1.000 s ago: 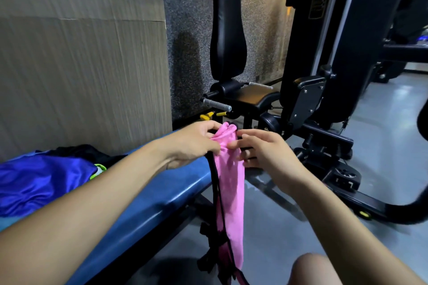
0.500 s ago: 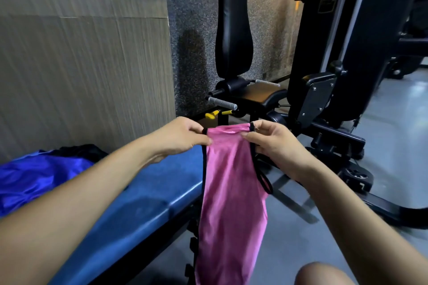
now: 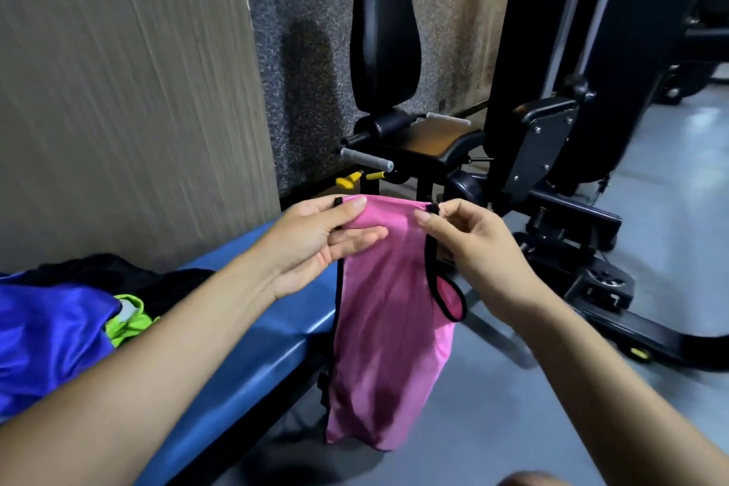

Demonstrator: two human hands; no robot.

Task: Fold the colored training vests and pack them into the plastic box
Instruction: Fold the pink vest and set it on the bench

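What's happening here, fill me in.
A person holds a pink training vest up by its top edge, left hand pinching one corner and right hand the other, so it hangs beside a blue bench. A blue vest and a green vest lie unfolded on the bench. No plastic box shows.

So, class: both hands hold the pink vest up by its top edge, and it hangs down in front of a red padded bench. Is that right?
Not quite. The head view shows the bench is blue, not red. The rest stands: the left hand and right hand pinch the pink vest by its top edge, and it hangs in front of the bench.
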